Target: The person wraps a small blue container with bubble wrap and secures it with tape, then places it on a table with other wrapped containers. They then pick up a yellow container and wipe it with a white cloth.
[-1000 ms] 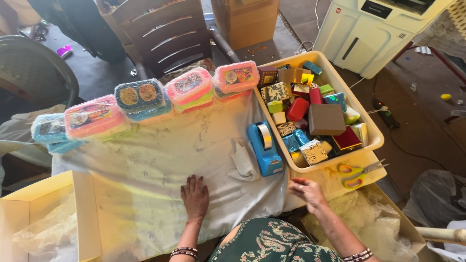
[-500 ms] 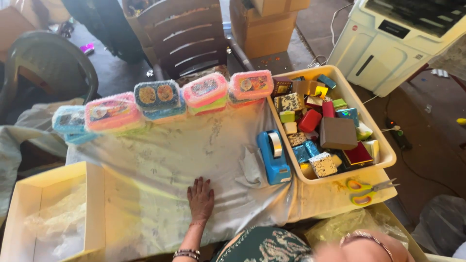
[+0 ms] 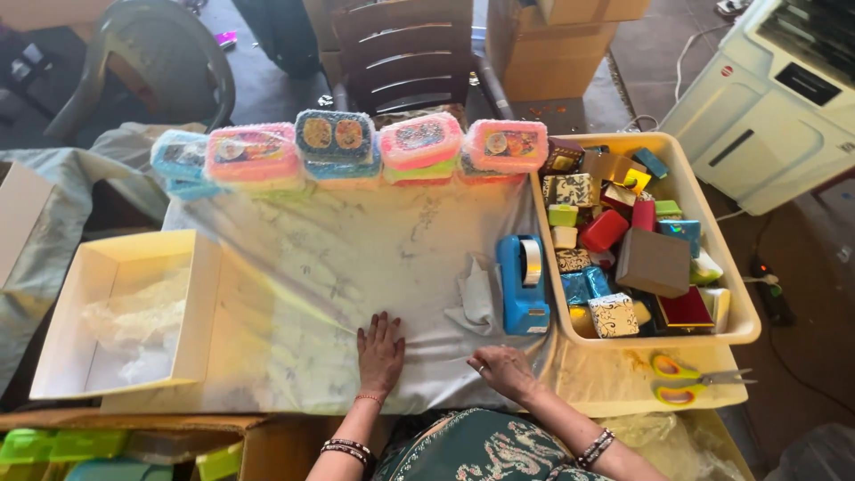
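Both hands lay on the clear wrapping sheet (image 3: 356,258) spread over the table. The left hand (image 3: 380,352) was pressed flat, fingers spread, gripping nothing. The right hand (image 3: 500,367) rested just beside it with the fingers curled down onto the sheet's near edge; whether it pinched the film or only pressed it I could not tell, since the fingertips were tucked out of sight.

The sheet ran from the row of wrapped lunch boxes (image 3: 347,147) at the far edge down to the person's lap, and its gloss made its left border hard to follow where it overlapped the open cream box (image 3: 116,312). A crumpled scrap of tissue (image 3: 476,294) lay near the right hand, touching the blue tape dispenser (image 3: 524,285). Beyond that stood the cream tray (image 3: 744,325) crammed with small gift boxes, many half buried under one another. Scissors with orange and green handles (image 3: 690,383) lay below the tray, the blades pale against the cloth. The forearms were cut off at the bottom of the view, bangles showing on both wrists.
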